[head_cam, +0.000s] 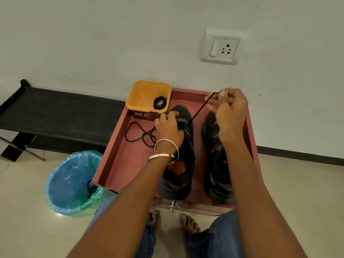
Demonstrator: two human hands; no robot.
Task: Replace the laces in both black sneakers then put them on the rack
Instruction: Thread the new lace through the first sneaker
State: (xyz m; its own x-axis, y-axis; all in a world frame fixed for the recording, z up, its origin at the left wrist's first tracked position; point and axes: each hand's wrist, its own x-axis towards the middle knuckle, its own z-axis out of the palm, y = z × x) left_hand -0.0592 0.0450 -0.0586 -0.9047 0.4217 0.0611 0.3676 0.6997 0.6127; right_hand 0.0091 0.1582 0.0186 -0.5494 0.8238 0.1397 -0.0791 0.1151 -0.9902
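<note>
"Amul" on yellow tub (149, 97) label; smaller print beneath unreadable.

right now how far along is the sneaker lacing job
Looks done: an old lace lies in the lined bin. In hand: the right hand pulls a black lace taut from the left sneaker, which the left hand steadies; its slack end trails on the pink tray. Left: finish lacing, use the coiled lace in the yellow tub for the right sneaker, then rack both.

Right sneaker (214, 146) half behind forearm, laced eyelets under left hand (168, 127) (right fingertips blurred), bench cropped.
</note>
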